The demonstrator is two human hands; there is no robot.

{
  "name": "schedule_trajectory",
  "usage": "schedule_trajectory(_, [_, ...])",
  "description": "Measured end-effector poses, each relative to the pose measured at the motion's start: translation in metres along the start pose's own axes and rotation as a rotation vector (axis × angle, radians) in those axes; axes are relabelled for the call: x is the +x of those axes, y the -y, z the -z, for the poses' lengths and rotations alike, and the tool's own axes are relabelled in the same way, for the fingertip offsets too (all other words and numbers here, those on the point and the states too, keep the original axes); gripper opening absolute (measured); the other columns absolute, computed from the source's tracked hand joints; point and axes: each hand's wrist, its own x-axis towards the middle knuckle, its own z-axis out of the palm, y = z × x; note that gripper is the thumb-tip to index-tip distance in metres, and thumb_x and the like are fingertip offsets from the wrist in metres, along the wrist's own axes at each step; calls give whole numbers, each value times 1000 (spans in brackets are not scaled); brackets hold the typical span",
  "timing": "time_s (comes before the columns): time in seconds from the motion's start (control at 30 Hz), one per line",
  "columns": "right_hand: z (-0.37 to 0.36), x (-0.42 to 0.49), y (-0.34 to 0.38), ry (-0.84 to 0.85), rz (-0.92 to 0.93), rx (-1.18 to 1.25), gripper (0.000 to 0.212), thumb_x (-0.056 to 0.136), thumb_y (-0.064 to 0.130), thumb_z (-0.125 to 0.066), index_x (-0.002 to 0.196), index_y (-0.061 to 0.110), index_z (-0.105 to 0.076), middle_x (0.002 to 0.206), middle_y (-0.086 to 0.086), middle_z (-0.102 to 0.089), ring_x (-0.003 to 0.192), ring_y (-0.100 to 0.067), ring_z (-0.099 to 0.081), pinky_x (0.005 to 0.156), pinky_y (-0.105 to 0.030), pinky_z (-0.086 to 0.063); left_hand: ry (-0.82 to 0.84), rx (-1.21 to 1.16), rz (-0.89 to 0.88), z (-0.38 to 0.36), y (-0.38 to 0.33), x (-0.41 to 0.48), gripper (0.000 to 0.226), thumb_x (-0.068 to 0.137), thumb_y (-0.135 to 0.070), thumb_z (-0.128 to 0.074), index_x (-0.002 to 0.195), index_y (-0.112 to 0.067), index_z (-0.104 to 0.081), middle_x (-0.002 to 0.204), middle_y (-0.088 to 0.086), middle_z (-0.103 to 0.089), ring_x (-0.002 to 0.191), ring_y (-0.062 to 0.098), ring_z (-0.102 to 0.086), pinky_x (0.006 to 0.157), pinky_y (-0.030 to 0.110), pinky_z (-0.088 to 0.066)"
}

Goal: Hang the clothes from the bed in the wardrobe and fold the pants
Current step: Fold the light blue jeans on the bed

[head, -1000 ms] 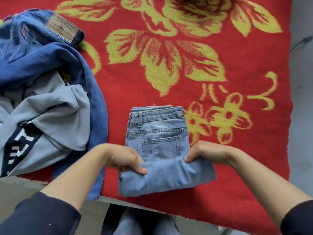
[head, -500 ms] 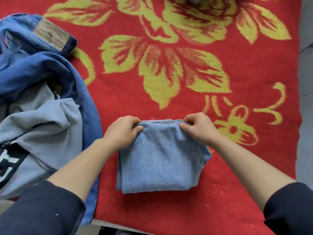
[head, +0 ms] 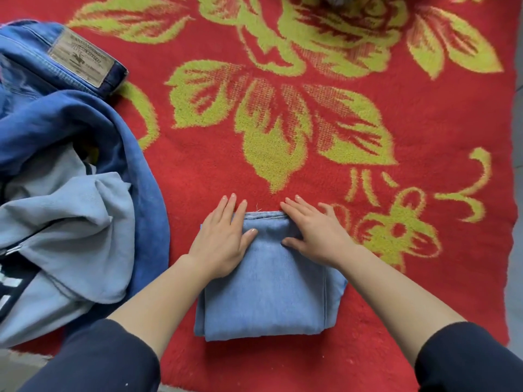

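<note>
One red floral blanket (head: 198, 171) spans your view. At nine o'clock lie two loose garments: dark blue jeans (head: 42, 123) and a grey sweatshirt (head: 70, 236). At six sits one folded pair of light jeans (head: 268, 292). Your left hand (head: 223, 239) and right hand (head: 317, 236) press on its far edge, fingers straight.

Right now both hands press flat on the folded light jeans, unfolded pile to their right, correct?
No. In the head view the unfolded pile lies to the left of the folded light jeans. Left hand and right hand do press flat on them.
</note>
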Motion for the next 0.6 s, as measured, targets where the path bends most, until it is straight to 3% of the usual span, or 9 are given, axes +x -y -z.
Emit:
schedule_trajectory(0.07, [1, 5, -1, 26, 14, 45, 83, 88, 45, -62, 153, 24, -15, 161, 6, -17, 148, -10, -12, 118, -42, -15, 29, 24, 25, -3, 4, 1, 73, 96, -56, -14, 152, -11, -4, 160, 9, 5, 148, 22, 5, 118, 33, -6])
schedule_trajectory(0.13, [2, 9, -1, 10, 16, 87, 85, 83, 42, -68, 152, 22, -22, 156, 2, -30, 144, -14, -27, 115, -38, -25, 39, 13, 16, 2, 3, 0, 67, 100, -45, -28, 153, -12, -3, 161, 7, 4, 148, 19, 1, 118, 33, -9])
schedule_trajectory(0.27, [10, 14, 8, 51, -43, 154, 72, 72, 32, -73, 137, 23, -44, 132, -2, -55, 124, -24, -49, 99, -43, -43, 64, 9, 22, 11, 2, -5, 66, 96, -37, -42, 152, -18, -12, 153, 2, -23, 138, 21, -21, 108, 40, -22])
schedule_trajectory(0.33, [14, 11, 17, 84, -47, 123, 40, 70, 27, -69, 108, 27, -56, 107, 1, -62, 108, -27, -56, 86, -42, -45, 90, -2, 26, 17, 2, -11, 66, 91, -35, -49, 149, -22, -21, 136, 0, -40, 127, 23, -32, 99, 41, -25])
schedule_trajectory(0.37, [15, 7, 21, 62, -28, 99, 23, 69, 25, -67, 88, 25, -54, 93, 3, -61, 100, -27, -57, 79, -40, -42, 68, -9, 18, 19, 1, -15, 59, 88, -33, -51, 143, -25, -31, 124, -2, -47, 119, 22, -36, 91, 39, -26])
schedule_trajectory(0.43, [15, -7, 26, -2, 32, 74, 20, 69, 22, -64, 70, 21, -44, 78, 4, -53, 88, -27, -55, 70, -37, -35, -30, -16, -5, 22, -2, -31, 35, 82, -28, -52, 117, -28, -52, 101, -7, -52, 102, 19, -40, 77, 35, -21])
schedule_trajectory(0.5, [15, -26, 29, -68, 87, 53, 19, 69, 23, -64, 70, 21, -45, 77, 4, -48, 85, -24, -51, 66, -35, -30, -107, -30, -14, 24, -6, -52, 17, 80, -27, -53, 97, -26, -57, 89, -11, -49, 93, 15, -38, 72, 33, -16])
schedule_trajectory(0.6, [26, -58, 42, -103, 182, 108, 15, 70, 23, -65, 73, 23, -51, 76, 6, -46, 80, -22, -48, 65, -35, -35, -189, -22, -21, 30, -11, -92, 16, 79, -29, -55, 93, -26, -61, 87, -11, -52, 92, 12, -40, 70, 33, -15])
